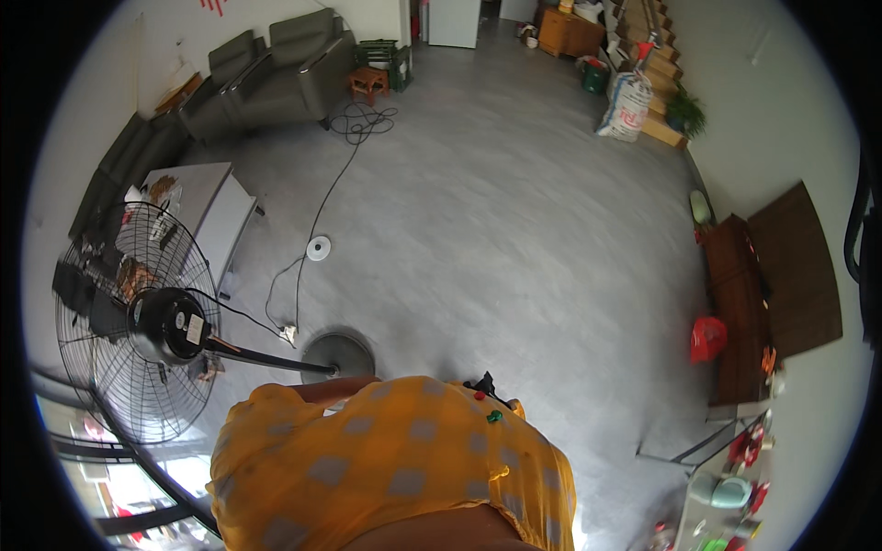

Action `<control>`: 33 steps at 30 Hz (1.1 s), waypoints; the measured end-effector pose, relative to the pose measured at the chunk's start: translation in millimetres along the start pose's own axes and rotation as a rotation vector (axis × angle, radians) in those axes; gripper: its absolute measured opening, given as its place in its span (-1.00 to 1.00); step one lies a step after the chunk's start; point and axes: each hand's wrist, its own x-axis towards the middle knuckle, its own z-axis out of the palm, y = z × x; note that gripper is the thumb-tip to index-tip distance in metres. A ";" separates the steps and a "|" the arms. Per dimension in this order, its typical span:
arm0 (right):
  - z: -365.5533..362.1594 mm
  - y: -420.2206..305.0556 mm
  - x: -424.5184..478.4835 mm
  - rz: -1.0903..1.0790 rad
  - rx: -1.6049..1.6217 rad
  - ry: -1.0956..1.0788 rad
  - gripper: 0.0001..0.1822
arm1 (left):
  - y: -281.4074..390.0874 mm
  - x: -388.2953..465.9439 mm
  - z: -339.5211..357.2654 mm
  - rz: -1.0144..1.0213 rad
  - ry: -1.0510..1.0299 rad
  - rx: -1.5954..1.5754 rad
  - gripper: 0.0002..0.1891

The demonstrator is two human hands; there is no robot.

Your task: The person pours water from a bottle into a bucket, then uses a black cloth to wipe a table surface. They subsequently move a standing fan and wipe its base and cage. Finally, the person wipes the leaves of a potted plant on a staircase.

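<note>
Neither of my hands is in view. Part of my bare left forearm [337, 390] shows past an orange checked top [386, 448], which fills the lower middle. Small red [480, 395] and green [495, 416] pieces sit on the top's front, near a black item [486, 383] too partly hidden to name. Before me to the left stands a black pedestal fan [169, 327], its round base [337, 355] on the grey floor [496, 206]. A power strip [288, 335] lies beside the base, and a white disc [318, 248] lies farther off.
A black cable [334, 182] runs across the floor to a coil. At left are a white table [220, 206] with items on it and dark armchairs [303, 55]. A printed sack [627, 107] leans near wooden stairs [661, 103]. A brown cabinet [741, 310] lines the right wall.
</note>
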 end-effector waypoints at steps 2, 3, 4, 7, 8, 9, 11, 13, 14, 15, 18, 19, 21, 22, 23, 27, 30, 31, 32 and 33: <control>-32.5 -26.8 44.0 -0.070 -0.024 0.010 -0.62 | 23.9 15.7 -7.1 -0.023 0.045 -0.056 -0.58; -48.4 -41.5 65.0 -0.104 -0.034 0.019 -0.62 | 34.2 23.5 -13.5 -0.032 0.066 -0.074 -0.59; -65.2 -57.6 87.3 -0.139 -0.033 0.029 -0.62 | 42.6 30.2 -20.2 -0.044 0.083 -0.093 -0.59; -106.2 -107.9 153.4 -0.274 -0.036 0.077 -0.65 | 61.6 54.4 -37.1 -0.099 0.158 -0.189 -0.59; -114.4 -126.2 175.5 -0.325 -0.064 0.131 -0.66 | 64.1 61.2 -41.6 -0.097 0.195 -0.215 -0.59; -123.3 -140.1 194.9 -0.353 0.003 0.112 -0.67 | 64.9 66.4 -45.4 -0.086 0.236 -0.260 -0.62; -128.4 -162.0 226.0 -0.330 0.067 0.125 -0.71 | 62.2 79.8 -61.9 0.213 0.282 0.069 -0.62; -120.1 -165.8 239.8 -0.221 0.283 0.018 -0.72 | 55.0 88.1 -80.0 0.365 0.224 0.362 -0.68; -115.5 -171.0 250.2 -0.196 0.293 0.017 -0.71 | 52.0 92.9 -92.5 0.034 -0.039 -0.461 -0.76; -104.3 -169.8 252.4 -0.278 0.187 0.102 -0.68 | 50.1 97.3 -104.4 -0.402 0.027 -1.273 -0.83; -61.5 -157.1 254.3 -0.246 0.070 -0.153 -0.61 | 37.3 92.4 -143.8 -0.375 0.295 -1.667 -0.76; -55.7 -154.5 257.5 -0.250 -0.030 -0.206 -0.61 | 33.9 82.2 -152.8 -0.306 0.439 -1.747 -0.78; -50.6 -155.8 271.2 -0.282 -0.157 -0.292 -0.60 | 36.6 66.3 -160.5 -0.479 0.675 -1.651 -0.77; -50.4 -162.1 281.4 -0.303 -0.191 -0.321 -0.60 | 37.2 55.2 -163.3 -0.516 0.742 -1.624 -0.76; -50.6 -169.9 291.6 -0.328 -0.222 -0.347 -0.60 | 37.4 42.3 -162.2 -0.524 0.829 -1.658 -0.78; -56.0 -204.8 330.3 -0.416 -0.282 -0.419 -0.58 | 45.6 -12.4 -123.3 -0.571 1.141 -1.824 -0.88; -59.7 -236.0 353.1 -0.479 -0.263 -0.419 -0.57 | 28.5 -55.5 -99.6 -0.801 1.145 -1.675 -0.92; -60.4 -247.0 360.4 -0.501 -0.246 -0.414 -0.57 | 24.2 -61.0 -92.1 -0.803 1.401 -1.699 -0.86; -61.4 -258.5 366.7 -0.523 -0.219 -0.405 -0.57 | 16.4 -72.0 -83.7 -0.711 1.626 -1.937 -0.85; -62.9 -270.2 371.6 -0.541 -0.218 -0.388 -0.56 | 5.9 -84.4 -76.9 -0.742 1.739 -1.898 -0.87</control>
